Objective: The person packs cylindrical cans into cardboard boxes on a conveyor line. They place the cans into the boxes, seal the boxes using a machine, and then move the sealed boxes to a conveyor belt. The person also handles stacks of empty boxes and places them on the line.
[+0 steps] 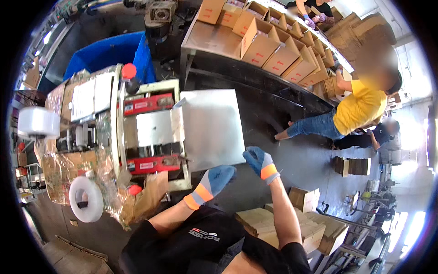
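Observation:
My left hand (215,181), in a grey and blue work glove with an orange band, is near the front edge of a bare metal plate (214,128). No object shows in it, though its fingers are partly hidden. At the plate's near right corner is my right hand (257,162), gloved alike, with its fingers curled; whether it grips the corner is unclear. The plate adjoins a carton-sealing machine (184,135) with red side parts (154,165). Rolls of clear tape or film (85,199) are mounted at the machine's left.
Open cartons (261,51) line a metal table (215,39) beyond the plate. A person in a yellow shirt (359,108) stands at its right; others are farther off. A blue bin (109,51) stands behind the machine. More cartons (304,226) lie by my right arm.

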Motion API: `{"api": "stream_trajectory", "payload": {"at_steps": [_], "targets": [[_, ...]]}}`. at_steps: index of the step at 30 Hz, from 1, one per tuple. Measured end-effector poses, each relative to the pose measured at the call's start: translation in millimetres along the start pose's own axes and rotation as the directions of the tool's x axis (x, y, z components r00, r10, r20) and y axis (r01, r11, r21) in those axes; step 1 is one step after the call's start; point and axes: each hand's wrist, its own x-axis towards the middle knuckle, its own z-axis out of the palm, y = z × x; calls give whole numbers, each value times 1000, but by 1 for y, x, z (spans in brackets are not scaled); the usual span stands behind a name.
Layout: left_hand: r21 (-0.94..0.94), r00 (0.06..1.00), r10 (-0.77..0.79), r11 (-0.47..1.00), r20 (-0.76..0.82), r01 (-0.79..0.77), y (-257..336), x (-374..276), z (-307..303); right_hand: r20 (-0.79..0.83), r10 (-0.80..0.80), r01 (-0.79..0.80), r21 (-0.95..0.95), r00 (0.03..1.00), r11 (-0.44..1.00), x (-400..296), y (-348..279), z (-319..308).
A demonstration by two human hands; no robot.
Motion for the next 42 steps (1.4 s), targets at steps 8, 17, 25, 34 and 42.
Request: {"api": "stream_trajectory", "payload": {"at_steps": [8,17,25,34,42], "targets": [[-357,967,-112,934,-229,23,19,191,9,-43,-647,593,-355,762,722,245,-87,-167],[-697,775,-383,710,-503,-102,30,452,-20,363,-504,606,-621,784,496,531,-64,-242],[-527,472,-241,284,-848,-801,-28,615,-62,443,-705,824,-167,553,541,473,-66,-194],[-495,490,79,-91,-868,-864,-140,391,14,681,-730,965,225,-54,138,328,-82,-128],[-15,-206,-505,399,-838,-917,-137,239,21,577,-773,661,476,263,580,357,-82,-31]]}}
